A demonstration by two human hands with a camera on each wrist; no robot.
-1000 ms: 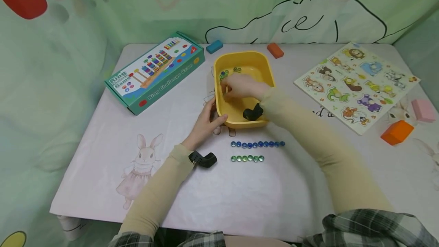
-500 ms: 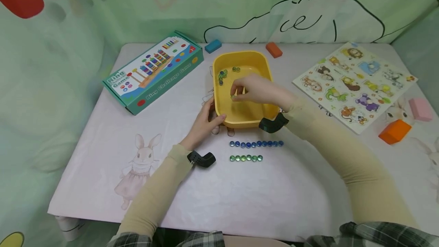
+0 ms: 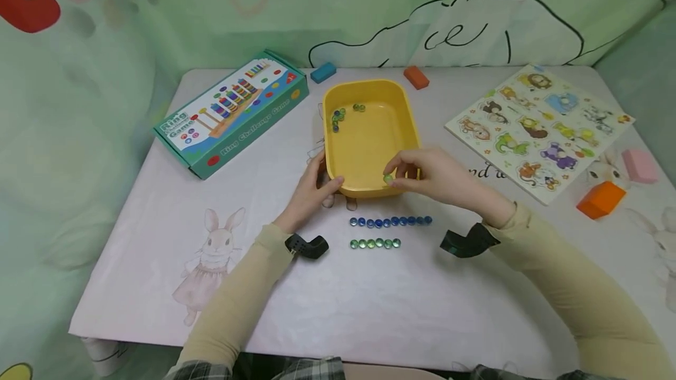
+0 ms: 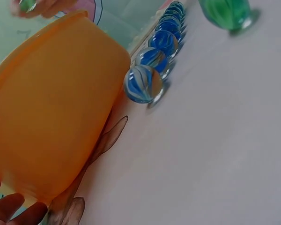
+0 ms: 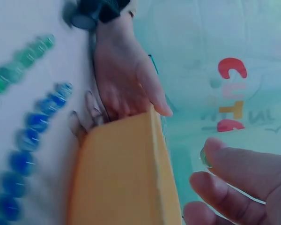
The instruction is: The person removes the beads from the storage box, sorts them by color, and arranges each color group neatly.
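A yellow tub (image 3: 369, 189) stands at the table's middle with a few marbles (image 3: 338, 116) in its far left corner. My right hand (image 3: 422, 172) is at the tub's near rim and pinches a green marble (image 3: 388, 178) between thumb and fingers. My left hand (image 3: 311, 189) holds the tub's near left corner, thumb on the rim (image 5: 154, 101). In front of the tub lie a row of blue marbles (image 3: 389, 221) and a shorter row of green marbles (image 3: 375, 244). The left wrist view shows the tub wall (image 4: 51, 112) and the blue row (image 4: 152, 70) close up.
A teal ring-game box (image 3: 232, 110) lies at the back left. An animal puzzle board (image 3: 538, 128) lies at the right, with an orange block (image 3: 600, 199) and a pink block (image 3: 639, 165) near it. A blue block (image 3: 323, 72) and an orange-red block (image 3: 416, 77) sit behind the tub.
My right hand drew back from deep inside the tub to its near rim, carrying a green marble. The left hand stayed on the tub's corner.
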